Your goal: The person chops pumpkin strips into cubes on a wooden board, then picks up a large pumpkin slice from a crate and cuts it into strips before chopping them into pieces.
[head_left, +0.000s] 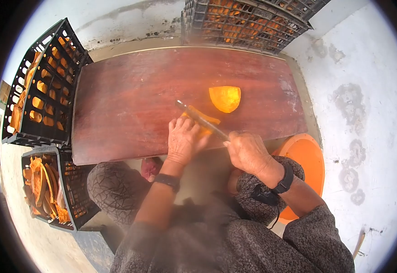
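A knife [203, 121] with a long blade slants across an orange pumpkin piece [206, 115] near the front edge of the reddish-brown table. My right hand [248, 152] is wrapped round its handle. My left hand [184, 139] rests on the pumpkin piece from the left, its fingers bent over it beside the blade. Behind the knife, a second pumpkin piece [225, 98], yellow-orange and rounded at one end, lies on the table apart from both hands.
The wooden table [130, 91] spans the middle. Black crates [48, 86] of orange pieces stand at the left, with another crate [62, 191] below and more crates [248, 27] at the back. An orange basin [314, 159] sits at the right, beside the wall.
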A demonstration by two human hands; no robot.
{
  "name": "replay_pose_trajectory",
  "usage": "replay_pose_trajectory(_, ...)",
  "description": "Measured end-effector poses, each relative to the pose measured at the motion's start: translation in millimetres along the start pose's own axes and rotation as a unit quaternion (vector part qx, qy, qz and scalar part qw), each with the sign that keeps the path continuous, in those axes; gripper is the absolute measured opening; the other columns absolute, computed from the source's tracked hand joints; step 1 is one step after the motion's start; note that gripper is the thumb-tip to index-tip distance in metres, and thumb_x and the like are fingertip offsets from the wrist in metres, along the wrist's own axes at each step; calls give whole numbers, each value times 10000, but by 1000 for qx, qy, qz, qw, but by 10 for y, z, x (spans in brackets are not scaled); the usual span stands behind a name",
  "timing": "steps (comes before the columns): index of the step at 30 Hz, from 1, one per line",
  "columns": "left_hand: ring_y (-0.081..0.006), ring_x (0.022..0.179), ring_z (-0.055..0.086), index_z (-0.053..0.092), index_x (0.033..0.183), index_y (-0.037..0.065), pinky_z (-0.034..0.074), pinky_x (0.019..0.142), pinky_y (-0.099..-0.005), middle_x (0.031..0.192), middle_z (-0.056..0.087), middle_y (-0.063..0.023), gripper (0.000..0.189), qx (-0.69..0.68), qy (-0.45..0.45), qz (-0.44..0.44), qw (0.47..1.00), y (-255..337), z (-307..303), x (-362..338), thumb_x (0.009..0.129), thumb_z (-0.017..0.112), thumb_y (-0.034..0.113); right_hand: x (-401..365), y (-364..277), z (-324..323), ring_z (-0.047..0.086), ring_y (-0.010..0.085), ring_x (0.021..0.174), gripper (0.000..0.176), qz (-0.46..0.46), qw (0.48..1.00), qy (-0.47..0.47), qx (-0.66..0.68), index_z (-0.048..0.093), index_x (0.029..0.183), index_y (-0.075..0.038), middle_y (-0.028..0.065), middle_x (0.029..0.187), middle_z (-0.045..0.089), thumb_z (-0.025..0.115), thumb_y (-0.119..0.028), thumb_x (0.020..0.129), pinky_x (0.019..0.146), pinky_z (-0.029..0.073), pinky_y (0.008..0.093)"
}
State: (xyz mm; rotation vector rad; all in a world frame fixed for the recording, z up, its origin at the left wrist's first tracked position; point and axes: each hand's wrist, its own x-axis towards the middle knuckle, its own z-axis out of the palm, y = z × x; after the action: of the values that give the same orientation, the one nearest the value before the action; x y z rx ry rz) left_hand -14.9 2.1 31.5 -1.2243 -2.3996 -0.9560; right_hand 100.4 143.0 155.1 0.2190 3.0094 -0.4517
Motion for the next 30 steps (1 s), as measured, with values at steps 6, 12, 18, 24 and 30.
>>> replay_pose_trajectory(6, -272, 950, 542, 661, 892, 99, 384, 890, -444, 952, 593, -70, 303, 2, -14, 2, 1000, 22, -34, 24, 675, 748, 292, 19, -18, 44, 629, 394, 668, 197, -1, 1000, -21, -23, 567, 798, 6, 213, 655, 614, 591, -177, 868, 645, 502, 476)
replay_pose_trajectory(12, -251, 975, 537, 667, 907, 110, 371, 888, -442, 925, 587, -59, 280, -1, -9, 0, 1000, 30, -19, 46, 710, 733, 298, 90, -40, 89, 640, 381, 686, 143, 12, 997, -59, -48, 577, 805, 16, 206, 688, 630, 596, -123, 832, 657, 511, 457)
replay_pose_trajectory(18, -237, 953, 551, 676, 941, 121, 374, 871, -444, 941, 606, -42, 293, -9, -35, 1, 999, 24, -78, 98, 710, 735, 291, 150, 8, 110, 646, 385, 710, 104, 39, 997, -68, -20, 592, 801, 5, 220, 702, 633, 589, -99, 810, 674, 516, 463)
replay_pose_trajectory(24, -229, 919, 560, 676, 929, 124, 375, 865, -435, 944, 619, -29, 295, -22, -40, -1, 999, 35, -64, 150, 684, 749, 272, 236, 118, 208, 644, 398, 716, 117, 24, 996, -79, -19, 579, 788, 6, 223, 708, 635, 587, -109, 808, 679, 514, 478)
replay_pose_trajectory(30, -217, 931, 560, 686, 931, 130, 377, 856, -428, 970, 628, -20, 320, -13, -50, 2, 999, 40, -72, 127, 651, 767, 265, 151, 94, 260, 660, 375, 691, 50, 37, 998, -55, -11, 578, 765, 3, 219, 713, 645, 574, -31, 728, 636, 522, 451)
